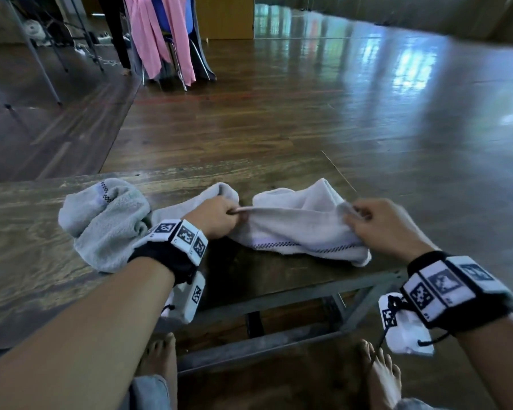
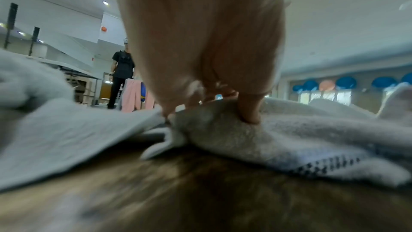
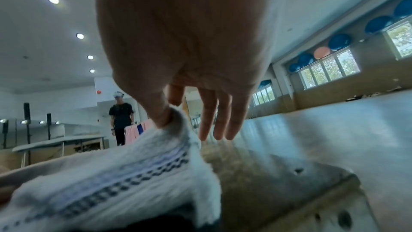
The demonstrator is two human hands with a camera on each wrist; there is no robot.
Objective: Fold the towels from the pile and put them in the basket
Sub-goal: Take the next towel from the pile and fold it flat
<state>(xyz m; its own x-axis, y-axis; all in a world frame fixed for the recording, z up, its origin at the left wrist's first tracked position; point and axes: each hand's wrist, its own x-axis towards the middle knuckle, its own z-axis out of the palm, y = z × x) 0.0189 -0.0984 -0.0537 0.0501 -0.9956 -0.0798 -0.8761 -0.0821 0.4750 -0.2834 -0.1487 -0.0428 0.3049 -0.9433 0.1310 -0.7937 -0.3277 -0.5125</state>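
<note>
A white towel [image 1: 296, 223] with a dark checked border lies crumpled near the front edge of the wooden table [image 1: 27, 220]. My left hand [image 1: 219, 216] pinches its upper edge at the left, and in the left wrist view the fingers [image 2: 247, 112] dig into the cloth [image 2: 289, 135]. My right hand [image 1: 365, 214] pinches the same edge at the right; in the right wrist view thumb and forefinger hold the towel [image 3: 133, 174] while the other fingers [image 3: 220, 121] hang straight. The edge is stretched between both hands. A grey towel [image 1: 107, 223] lies bunched to the left. No basket is in view.
The table's front edge and metal frame [image 1: 279, 338] run just below my wrists, with my bare feet [image 1: 160, 359] under it. Across the wooden floor stands a chair draped in pink cloth [image 1: 160, 37]. A person in black [image 3: 121, 117] stands by another table [image 3: 58, 140].
</note>
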